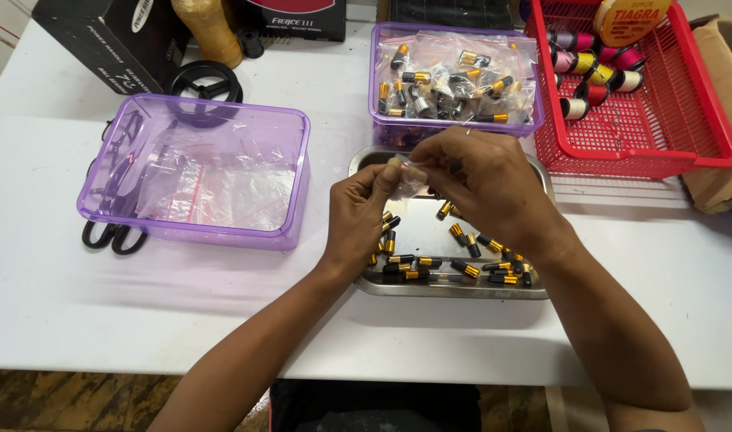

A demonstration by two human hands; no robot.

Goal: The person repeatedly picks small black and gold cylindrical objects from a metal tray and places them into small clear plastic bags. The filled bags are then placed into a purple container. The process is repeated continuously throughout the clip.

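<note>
My left hand (362, 212) and my right hand (482, 188) meet above a shallow steel tray (430, 288), both pinching a small clear plastic bag (406, 181) between the fingertips. Whatever is inside the bag is hidden by my fingers. Several small black-and-gold cylindrical parts (462, 268) lie loose in the tray below my hands.
A purple clear box (290, 172) with empty clear bags sits on the left. Another purple box (378, 88) behind the tray holds bagged parts. A red basket (662, 136) with thread spools stands at the right. Black scissors (110, 236) lie by the left box.
</note>
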